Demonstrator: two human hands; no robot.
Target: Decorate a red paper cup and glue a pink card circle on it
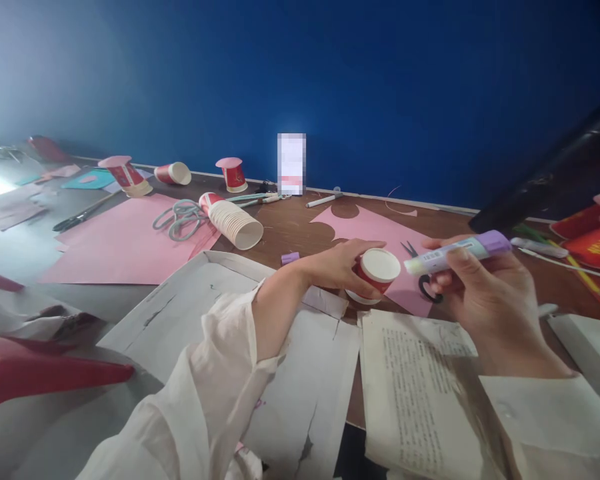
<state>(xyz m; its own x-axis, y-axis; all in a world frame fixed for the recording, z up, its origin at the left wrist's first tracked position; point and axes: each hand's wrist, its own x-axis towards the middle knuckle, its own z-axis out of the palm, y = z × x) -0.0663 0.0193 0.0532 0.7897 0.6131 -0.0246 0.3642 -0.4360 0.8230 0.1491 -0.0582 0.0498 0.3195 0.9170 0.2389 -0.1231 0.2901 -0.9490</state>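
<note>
My left hand (337,265) wraps round a red paper cup (367,277) that stands upside down, its white base facing up. In my right hand (495,287) is a purple glue stick (460,252), its uncapped pale tip pointing left and held just apart from the cup's base. A purple cap (290,258) lies behind my left wrist. Beneath and beyond the cup spreads a pink paper sheet (380,227) with round pieces cut out of its edge. Black-handled scissors (430,290) rest on that sheet, partly hidden by my right fingers.
A stack of paper cups (235,223) lies beside grey-handled scissors (183,219) on more pink paper (105,250). Red cups with pink tops, one of them a short cup (233,175), stand along the blue wall. An open book (415,387) and a white box lid (300,373) are in front.
</note>
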